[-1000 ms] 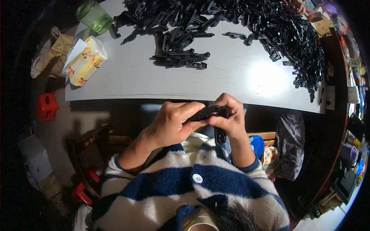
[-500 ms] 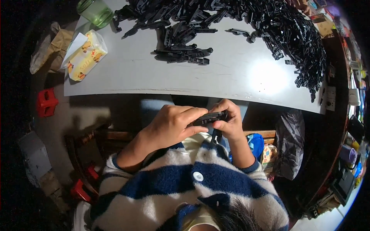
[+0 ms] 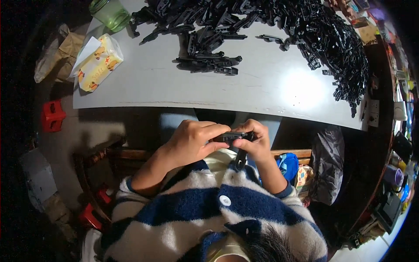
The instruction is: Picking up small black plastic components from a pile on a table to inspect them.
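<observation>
Over my lap, just off the table's near edge, a long black plastic part (image 3: 222,138) lies level between my two hands. My left hand (image 3: 192,139) pinches its left end between thumb and fingers. On its right end my right hand (image 3: 254,139) is closed, thumb in front and fingers behind. A second black plastic piece (image 3: 240,160) hangs down below my right hand; whether it is joined to the first I cannot tell. Fingers cover much of both. Beyond, a short stack of similar black parts (image 3: 207,62) rests on the table.
The white table (image 3: 152,89) carries a large heap of black plastic parts (image 3: 331,39) at the back and right. A yellow tissue pack (image 3: 101,65) and a green glass jar (image 3: 110,15) stand at the left. A red stool (image 3: 53,115) is on the floor, left.
My right hand has shifted slightly left along the long part, its thumb now nearer my left fingers. The hanging black piece shows more fully and sits a little further left.
</observation>
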Available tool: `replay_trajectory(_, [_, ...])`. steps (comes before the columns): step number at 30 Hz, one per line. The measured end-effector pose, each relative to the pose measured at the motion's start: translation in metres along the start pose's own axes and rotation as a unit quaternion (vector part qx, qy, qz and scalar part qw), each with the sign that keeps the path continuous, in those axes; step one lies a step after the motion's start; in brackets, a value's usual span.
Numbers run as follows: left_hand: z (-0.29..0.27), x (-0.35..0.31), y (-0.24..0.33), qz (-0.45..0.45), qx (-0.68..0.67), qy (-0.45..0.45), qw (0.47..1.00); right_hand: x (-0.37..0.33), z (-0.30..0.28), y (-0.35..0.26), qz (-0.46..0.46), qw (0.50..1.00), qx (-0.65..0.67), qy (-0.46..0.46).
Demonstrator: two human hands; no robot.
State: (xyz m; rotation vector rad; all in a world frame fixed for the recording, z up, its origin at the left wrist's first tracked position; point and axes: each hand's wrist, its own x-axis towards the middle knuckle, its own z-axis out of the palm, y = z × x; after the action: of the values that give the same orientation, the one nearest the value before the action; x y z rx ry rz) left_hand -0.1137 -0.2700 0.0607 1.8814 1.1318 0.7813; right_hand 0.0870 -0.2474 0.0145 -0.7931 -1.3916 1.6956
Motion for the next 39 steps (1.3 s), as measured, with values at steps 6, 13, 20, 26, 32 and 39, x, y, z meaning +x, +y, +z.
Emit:
replay_trajectory(6, [0.004, -0.008, -0.016, -0.034, 0.001, -0.012, 0.999, 0.004, 0.001, 0.002, 0.074, 0.997, -0.026, -0.003])
replay_trajectory(13, [-0.019, 0.005, -0.035, -0.06, 0.111, 0.064, 0.99, 0.045, -0.006, -0.01, -0.07, 0.934, -0.351, 0.0])
replay_trajectory(20, [-0.037, 0.047, -0.082, -0.061, 0.296, 0.245, 0.921, 0.113, -0.007, 0.006, -0.18, 0.778, -0.6, 0.055])
replay_trajectory(26, [-0.037, 0.043, -0.084, -0.043, 0.297, 0.225, 0.927, 0.108, -0.009, 0.001, -0.075, 0.753, -0.652, 0.039])
replay_trajectory(32, [-0.037, 0.036, -0.051, -0.088, -0.063, 0.232, 0.967, 0.086, -0.011, -0.012, 0.042, 0.993, -0.06, 0.095])
replay_trajectory(39, [-0.014, 0.027, -0.045, -0.101, -0.443, 0.195, 0.869, 0.064, 0.013, -0.023, 0.047, 0.996, 0.064, 0.046])
